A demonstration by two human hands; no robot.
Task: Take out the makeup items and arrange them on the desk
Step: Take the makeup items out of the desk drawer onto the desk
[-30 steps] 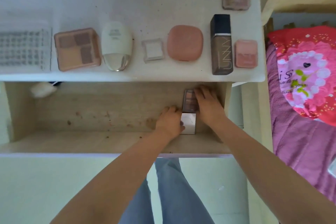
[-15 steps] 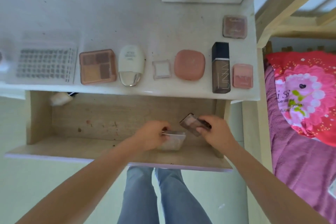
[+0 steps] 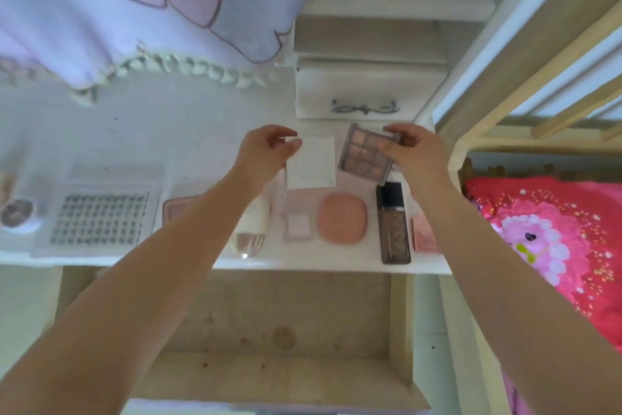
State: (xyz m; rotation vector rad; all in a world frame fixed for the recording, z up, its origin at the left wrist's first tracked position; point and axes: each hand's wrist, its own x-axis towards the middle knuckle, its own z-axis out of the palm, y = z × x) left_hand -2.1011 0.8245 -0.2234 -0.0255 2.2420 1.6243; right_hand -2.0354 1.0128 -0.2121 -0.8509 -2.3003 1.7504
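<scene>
My left hand holds a clear white-faced case by its left edge above the white desk. Beside it, my right hand grips a brown eyeshadow palette, tilted. Both are over the back of the desk. In a row along the desk's front edge lie a peach palette mostly hidden by my left arm, a white oval bottle, a small clear compact, a pink rounded compact, a dark foundation bottle and a pink blush.
The wooden drawer below the desk stands pulled out, its floor stained. A lash tray sits at the left of the desk. A small white drawer box stands at the back. A purple cloth hangs behind; a pink bed is on the right.
Both hands have lifted out of the drawer and up over the desk, the left with the clear case, the right with the eyeshadow palette. The view has tilted upward.
</scene>
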